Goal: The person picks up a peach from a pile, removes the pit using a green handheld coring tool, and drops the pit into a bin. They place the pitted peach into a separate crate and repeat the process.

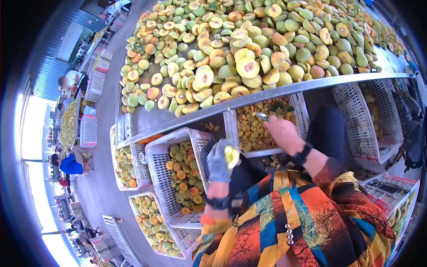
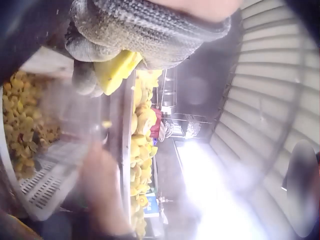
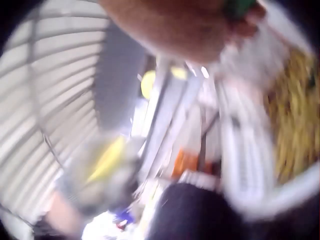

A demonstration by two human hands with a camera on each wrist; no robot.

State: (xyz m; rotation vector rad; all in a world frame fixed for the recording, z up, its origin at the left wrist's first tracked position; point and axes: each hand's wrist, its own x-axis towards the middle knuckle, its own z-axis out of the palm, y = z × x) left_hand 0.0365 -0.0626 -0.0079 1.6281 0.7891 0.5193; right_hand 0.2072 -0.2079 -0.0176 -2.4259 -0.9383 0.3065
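Note:
My left hand [image 1: 219,163], in a grey knit glove, grips a cut yellow peach piece [image 1: 231,156] in front of my lap. The left wrist view shows the gloved fingers curled around the yellow flesh [image 2: 116,74]. My bare right hand [image 1: 284,134], with a dark watch at the wrist, holds a small tool [image 1: 262,116] with a shiny metal end. Something green [image 3: 241,7] shows at its fingers in the right wrist view, where the hand is blurred. That hand is over a white crate [image 1: 304,116] of small yellow pieces, apart from the peach.
A metal-edged table [image 1: 267,94] heaped with whole and halved peaches [image 1: 213,58] stretches ahead. White crates of peach halves [image 1: 182,178] stand at my left, another crate [image 1: 378,133] at my right. Other people [image 1: 73,164] work at tables far to the left.

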